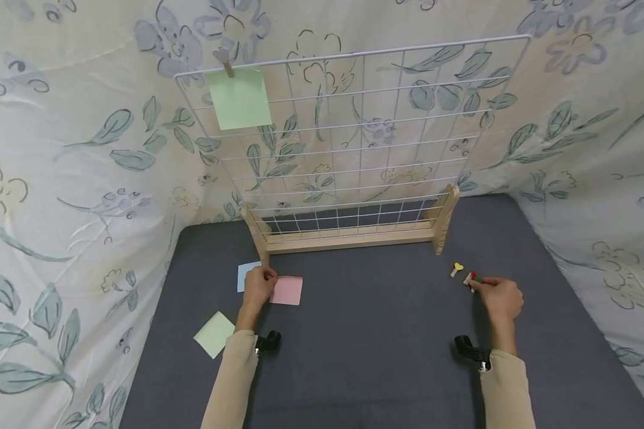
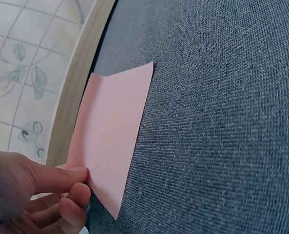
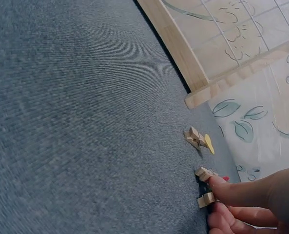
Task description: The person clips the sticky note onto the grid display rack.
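My left hand (image 1: 259, 286) pinches a square pink paper note (image 1: 288, 291) by its edge between thumb and finger. In the left wrist view the pink note (image 2: 112, 122) is slightly bent and lies close to the dark cloth. A blue note (image 1: 245, 276) is partly hidden behind that hand. Over on the right, my right hand (image 1: 498, 296) has thumb and fingers on small wooden clothespins (image 3: 206, 199), one with a red decoration and one with green; the fingers hide part of them. Beside them lies a clothespin with a yellow heart (image 1: 458, 268).
A white wire grid (image 1: 362, 122) stands upright in a wooden base (image 1: 349, 242) at the back. A clothespin (image 1: 228, 67) fixes a green note (image 1: 240, 100) to its upper left. Another green note (image 1: 213, 335) lies by the left forearm. Floral cloth (image 1: 86, 179) surrounds the dark table (image 1: 375, 345).
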The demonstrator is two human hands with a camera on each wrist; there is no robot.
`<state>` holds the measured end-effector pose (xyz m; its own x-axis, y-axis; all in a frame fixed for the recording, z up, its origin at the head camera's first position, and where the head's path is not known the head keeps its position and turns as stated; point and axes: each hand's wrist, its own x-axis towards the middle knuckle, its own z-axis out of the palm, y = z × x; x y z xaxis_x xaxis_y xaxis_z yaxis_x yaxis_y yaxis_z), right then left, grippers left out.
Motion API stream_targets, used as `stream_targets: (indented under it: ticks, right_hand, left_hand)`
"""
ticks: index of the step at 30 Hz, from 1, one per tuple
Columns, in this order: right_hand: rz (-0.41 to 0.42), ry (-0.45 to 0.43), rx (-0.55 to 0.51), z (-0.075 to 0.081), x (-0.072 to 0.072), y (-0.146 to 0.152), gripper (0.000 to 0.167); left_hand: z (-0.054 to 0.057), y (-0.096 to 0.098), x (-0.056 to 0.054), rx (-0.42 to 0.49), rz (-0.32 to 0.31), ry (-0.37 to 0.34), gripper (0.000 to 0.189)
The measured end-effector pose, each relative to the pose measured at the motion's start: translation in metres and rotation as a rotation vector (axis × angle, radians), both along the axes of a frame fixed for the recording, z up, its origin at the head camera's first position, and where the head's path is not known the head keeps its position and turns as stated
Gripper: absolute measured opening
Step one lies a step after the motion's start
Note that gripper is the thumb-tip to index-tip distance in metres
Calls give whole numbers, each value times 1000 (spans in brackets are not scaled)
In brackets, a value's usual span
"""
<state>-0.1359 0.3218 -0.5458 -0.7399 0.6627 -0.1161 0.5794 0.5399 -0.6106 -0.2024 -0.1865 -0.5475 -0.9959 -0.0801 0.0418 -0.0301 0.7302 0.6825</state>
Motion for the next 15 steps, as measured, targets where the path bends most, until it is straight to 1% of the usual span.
stream_targets:
  ticks: [2,5,7,11,13,15]
  right_hand:
    - [22,19,-11,0,1,1,39]
    - [59,46,-20,0,3,2,36]
    - [77,65,-24,0,4,2,36]
    - [87,99,-19,3,5,2,36]
    - [89,105,-15,4,5,2,36]
    - [94,96,-24,5,5,1,37]
  left_hand:
    - [0,-1,0,7,-6,3,3]
    - [1,-1,0,50,-17,-5,3]
    - [2,-3,0,100,-26,-18,4]
    - [3,-4,1,186,-44,-36,4]
    - [3,-5,2,239,-47,-53,4]
    - [2,-5,2,310,-40,-80,4]
